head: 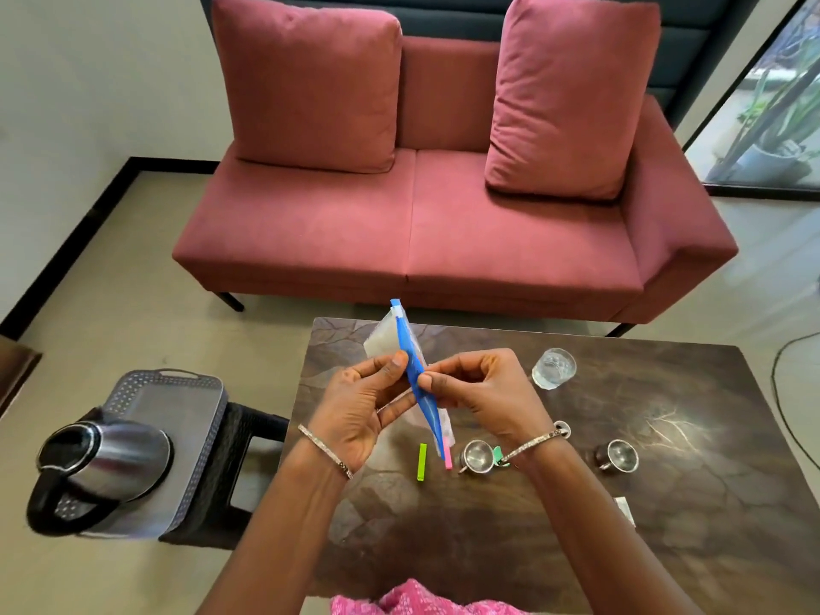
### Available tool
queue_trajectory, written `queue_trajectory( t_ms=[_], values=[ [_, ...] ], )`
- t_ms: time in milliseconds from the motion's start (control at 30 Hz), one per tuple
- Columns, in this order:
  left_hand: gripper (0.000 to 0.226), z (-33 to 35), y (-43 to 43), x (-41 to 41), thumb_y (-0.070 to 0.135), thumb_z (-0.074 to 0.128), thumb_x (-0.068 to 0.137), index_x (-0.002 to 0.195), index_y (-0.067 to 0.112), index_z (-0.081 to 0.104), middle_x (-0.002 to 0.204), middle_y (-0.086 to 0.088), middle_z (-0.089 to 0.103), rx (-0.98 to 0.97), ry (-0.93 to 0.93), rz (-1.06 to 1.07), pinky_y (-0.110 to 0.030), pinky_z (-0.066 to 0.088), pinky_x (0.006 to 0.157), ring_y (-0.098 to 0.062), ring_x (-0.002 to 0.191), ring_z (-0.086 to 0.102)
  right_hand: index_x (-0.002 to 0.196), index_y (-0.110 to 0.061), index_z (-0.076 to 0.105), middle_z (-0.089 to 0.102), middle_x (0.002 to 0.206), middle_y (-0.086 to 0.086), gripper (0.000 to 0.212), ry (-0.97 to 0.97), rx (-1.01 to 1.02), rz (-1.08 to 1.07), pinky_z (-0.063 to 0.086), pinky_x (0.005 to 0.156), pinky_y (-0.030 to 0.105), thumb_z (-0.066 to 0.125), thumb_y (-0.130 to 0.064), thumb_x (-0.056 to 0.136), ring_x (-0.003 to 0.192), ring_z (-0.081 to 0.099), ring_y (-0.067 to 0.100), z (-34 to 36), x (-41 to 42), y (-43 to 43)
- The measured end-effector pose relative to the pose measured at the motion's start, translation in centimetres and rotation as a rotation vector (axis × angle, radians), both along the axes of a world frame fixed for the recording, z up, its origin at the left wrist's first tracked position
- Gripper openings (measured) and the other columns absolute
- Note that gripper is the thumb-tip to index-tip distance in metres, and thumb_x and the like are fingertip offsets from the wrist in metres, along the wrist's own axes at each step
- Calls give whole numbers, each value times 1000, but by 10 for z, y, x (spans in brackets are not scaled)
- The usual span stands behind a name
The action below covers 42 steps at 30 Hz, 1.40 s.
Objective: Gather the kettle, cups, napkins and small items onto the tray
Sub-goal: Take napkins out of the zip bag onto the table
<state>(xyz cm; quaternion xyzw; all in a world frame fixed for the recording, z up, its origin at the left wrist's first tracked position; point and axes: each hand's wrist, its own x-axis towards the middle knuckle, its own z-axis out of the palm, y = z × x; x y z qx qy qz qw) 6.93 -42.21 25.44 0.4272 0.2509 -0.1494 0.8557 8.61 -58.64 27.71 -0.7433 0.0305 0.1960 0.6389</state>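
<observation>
Both hands hold a clear zip bag with a blue seal strip (417, 370) upright above the dark table (665, 437). My left hand (364, 410) pinches the bag's left side and my right hand (479, 392) pinches the blue strip. A steel kettle (111, 463) stands on the grey tray (186, 401), which rests on a dark stool left of the table. On the table are a clear glass (553, 368), two small steel cups (477, 457) (619, 455), a green stick (421, 462), a pink stick (448, 458) and a white packet (624, 510).
A red two-seat sofa (421, 224) with two cushions stands beyond the table. A small teal item (498, 454) lies by the nearer cup, partly hidden by my right wrist. A cable (781, 392) runs on the floor at the right.
</observation>
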Motion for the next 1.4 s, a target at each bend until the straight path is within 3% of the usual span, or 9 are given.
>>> queue_trajectory(
  t_ms=[100,367,500,767,900,1033,1133,1267,1400],
  values=[
    [8,-2,-3,0,7,67,87,85,1,72,81,-14,75,248,-66,52,-28,59,61,-23,74,74,78,-4,77,76,72,14,4,-79,-104,-82,58,61,27,80,-7,80,64,71,15,-4,-1,2],
    [5,-3,-11,-9,19,73,76,74,20,68,62,5,69,1573,-298,47,-31,51,58,-17,59,67,73,-18,64,66,62,-6,13,-427,-477,-214,55,60,31,73,-10,72,55,60,6,-13,-5,-9],
    [12,-8,-21,-12,14,76,75,76,16,64,64,0,66,1878,-489,-34,-33,44,47,-27,57,64,78,-13,66,63,78,-1,14,-579,-651,-129,51,64,41,65,1,76,67,59,21,-21,-7,-14],
    [7,-16,-30,-12,13,71,80,82,17,66,70,2,68,1740,-571,-83,-36,50,52,-20,61,65,92,-15,75,66,91,5,22,-416,-963,183,44,72,35,55,-22,89,92,61,27,-37,-4,-2],
    [5,-15,-36,-11,20,66,88,89,15,68,78,0,71,1674,-575,-154,-42,53,61,-21,69,68,75,-13,61,66,79,7,16,-291,-824,209,44,68,36,57,-19,89,90,60,36,-38,0,11],
    [4,-8,-40,-14,19,67,87,91,19,68,81,4,71,1574,-640,-157,-37,54,65,-14,69,68,97,-5,66,73,101,11,15,-156,-661,243,52,87,40,56,-11,88,104,65,33,-44,7,10],
    [4,-11,-34,-15,27,68,87,85,24,66,74,10,70,1327,-635,-98,-33,57,62,-4,63,68,118,-12,64,73,107,3,39,-148,-611,217,53,91,36,73,-24,82,104,68,21,-45,10,-2],
    [18,-45,-3,-9,43,61,90,86,26,66,79,9,71,1101,-274,190,-41,59,74,-13,78,70,128,-32,58,75,94,4,79,6,-311,160,54,68,15,95,-29,59,75,69,2,-34,13,-23],
    [40,-84,33,-6,50,62,87,110,18,64,106,-4,71,535,195,150,-36,57,75,-25,101,68,112,3,63,77,91,14,58,122,40,93,59,66,25,92,-5,62,74,75,16,-23,11,-32]
  ],
)
